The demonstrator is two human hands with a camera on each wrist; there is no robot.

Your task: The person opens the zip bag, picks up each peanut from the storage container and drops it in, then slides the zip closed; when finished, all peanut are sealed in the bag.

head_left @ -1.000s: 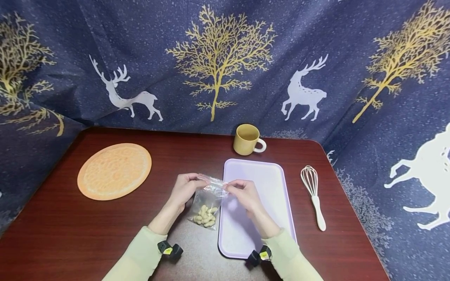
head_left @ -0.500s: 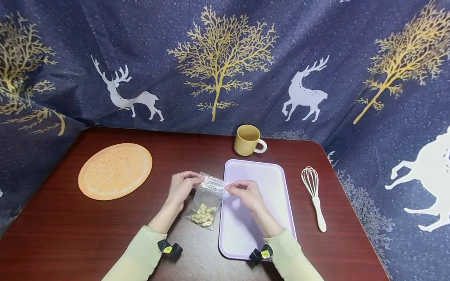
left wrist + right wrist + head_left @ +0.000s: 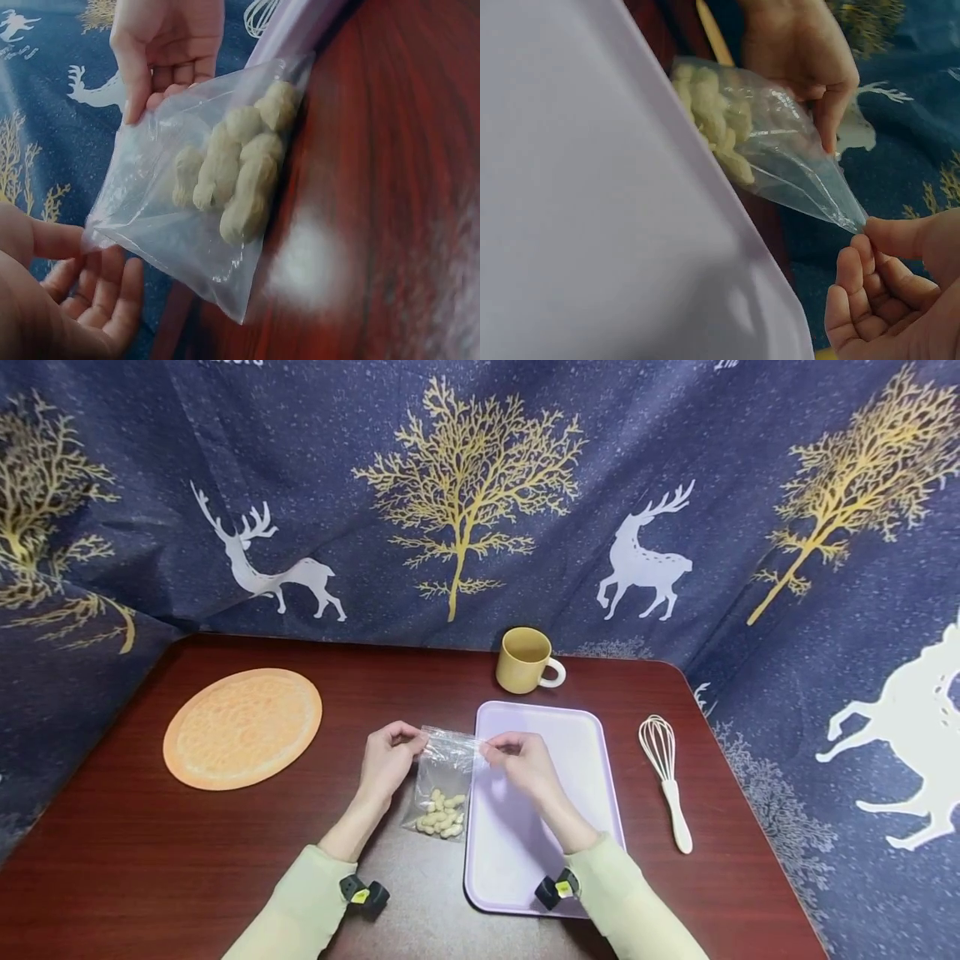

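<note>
A clear zip bag [image 3: 447,768] hangs between my hands, its top edge stretched flat. Several unshelled peanuts [image 3: 441,815] lie heaped in its bottom. With thumb and finger, my left hand [image 3: 386,762] pinches the bag's upper left corner. The upper right corner is pinched by my right hand [image 3: 528,767], above the tray's left side. In the left wrist view the peanuts [image 3: 244,172] show through the plastic, low in the bag near the table. The right wrist view has the bag [image 3: 787,142] just beyond the tray's rim. Whether the bag's seal is fastened I cannot tell.
A lilac tray [image 3: 555,723] lies on the dark red table [image 3: 225,860], right of the bag. Behind it stands a yellow mug [image 3: 522,662] with a white handle. A whisk [image 3: 670,789] lies farther right, and a round orange mat [image 3: 243,729] at the left.
The bag's top edge has gone from slanting to nearly level and pulled taut. My right hand has risen slightly, and the left has shifted a little left; both still pinch the bag.
</note>
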